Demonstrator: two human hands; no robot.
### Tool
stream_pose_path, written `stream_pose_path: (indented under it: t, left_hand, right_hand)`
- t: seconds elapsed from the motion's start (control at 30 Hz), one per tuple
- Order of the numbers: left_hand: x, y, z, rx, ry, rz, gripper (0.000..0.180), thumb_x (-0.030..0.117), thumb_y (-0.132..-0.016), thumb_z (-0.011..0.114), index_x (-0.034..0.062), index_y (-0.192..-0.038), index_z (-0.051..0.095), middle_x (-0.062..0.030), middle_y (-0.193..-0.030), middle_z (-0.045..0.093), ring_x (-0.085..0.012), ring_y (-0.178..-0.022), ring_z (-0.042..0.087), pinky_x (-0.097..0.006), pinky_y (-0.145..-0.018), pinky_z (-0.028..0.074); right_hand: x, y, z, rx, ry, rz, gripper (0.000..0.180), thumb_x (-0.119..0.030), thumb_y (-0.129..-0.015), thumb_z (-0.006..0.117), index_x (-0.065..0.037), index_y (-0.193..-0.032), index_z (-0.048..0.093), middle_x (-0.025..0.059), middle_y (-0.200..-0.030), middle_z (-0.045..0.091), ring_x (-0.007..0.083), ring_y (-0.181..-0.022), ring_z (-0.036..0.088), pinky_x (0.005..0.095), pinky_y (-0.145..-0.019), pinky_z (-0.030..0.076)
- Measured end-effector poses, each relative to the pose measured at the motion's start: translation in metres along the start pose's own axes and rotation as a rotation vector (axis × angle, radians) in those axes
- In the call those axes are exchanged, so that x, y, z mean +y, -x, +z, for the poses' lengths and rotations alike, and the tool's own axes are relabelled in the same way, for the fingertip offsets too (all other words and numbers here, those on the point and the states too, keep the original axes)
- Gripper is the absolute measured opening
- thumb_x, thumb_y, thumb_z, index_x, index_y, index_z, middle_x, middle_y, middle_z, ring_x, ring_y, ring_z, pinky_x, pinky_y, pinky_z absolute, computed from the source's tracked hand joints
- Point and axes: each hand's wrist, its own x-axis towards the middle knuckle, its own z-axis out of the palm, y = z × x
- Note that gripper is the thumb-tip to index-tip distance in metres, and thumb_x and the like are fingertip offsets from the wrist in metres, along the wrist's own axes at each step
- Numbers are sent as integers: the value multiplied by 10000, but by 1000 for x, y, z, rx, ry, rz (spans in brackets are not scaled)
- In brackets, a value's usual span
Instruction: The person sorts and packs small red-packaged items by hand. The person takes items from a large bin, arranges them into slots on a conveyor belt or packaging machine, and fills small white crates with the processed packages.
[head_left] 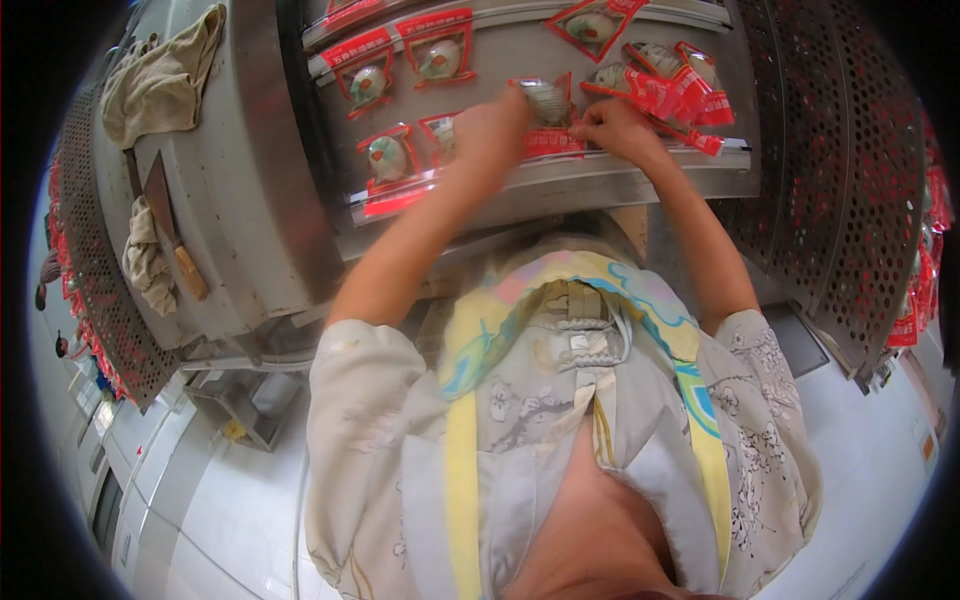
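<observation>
Egg packet (548, 100) — both hands' fingers (520, 97) pinching its edges.

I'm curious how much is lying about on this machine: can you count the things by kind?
Red pouches with an egg, lying singly on the metal slats: 7, e.g.
Loose heap of the same pouches by the right hand: 1, number unclear
Cloths: 2
Wooden-handled scraper: 1
Total: 11

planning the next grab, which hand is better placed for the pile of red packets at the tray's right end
Right, most likely. The right hand sits beside the pile on the tray, almost touching it. The left hand is farther left, fingers on a single packet, and would have to cross over the right.
</observation>
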Motion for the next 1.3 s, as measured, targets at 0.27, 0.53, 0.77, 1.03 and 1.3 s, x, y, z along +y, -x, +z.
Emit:
stream_pose_path:
  t: [0.27, 0.53, 0.77, 1.03, 1.3]
  left_hand:
    - [-14, -1, -2, -104, 21, 207, 357, 178, -774, 584, 57, -1079, 441, -181, -781, 637, -382, -758, 617, -481, -639, 478]
    - [-9, -2, 6, 116, 184, 92, 268, 178, -795, 539, 20, -989, 442, -230, -728, 621, -405, -684, 617, -502, -609, 477]
    - [-8, 23, -2, 34, 42, 110, 177, 159, -798, 537, 45, -913, 465, -192, -759, 621, -369, -718, 621, -475, -606, 478]
    - [2, 55, 1, 110, 138, 498, 283, 167, -698, 683, 96, -930, 538, -74, -981, 545, -283, -898, 545, -384, -689, 466]
    - [28, -1, -22, 115, 416, 334, 306, 135, -793, 614, 65, -1083, 547, -129, -1001, 594, -286, -930, 580, -375, -781, 463]
  right_hand:
    - [-2, 8, -13, -81, 45, -42, 325, -327, -735, 699, -8, -767, 651, 108, -622, 593, 163, -574, 557, 329, -573, 443]
    - [-6, 9, -1, -11, -145, 46, 307, -302, -747, 689, 2, -765, 651, 118, -659, 615, 158, -615, 577, 319, -612, 458]
    - [-30, 41, 14, 255, 210, -31, 223, -267, -745, 664, -47, -783, 666, 134, -822, 607, 290, -778, 599, 384, -684, 469]
    - [-62, 69, -65, 231, -201, -176, 225, -225, -809, 601, -21, -889, 649, 133, -808, 634, 282, -708, 607, 356, -650, 473]
    - [-33, -28, -123, 362, 200, -19, 231, -229, -814, 577, -23, -892, 646, 185, -810, 631, 350, -755, 606, 407, -691, 470]
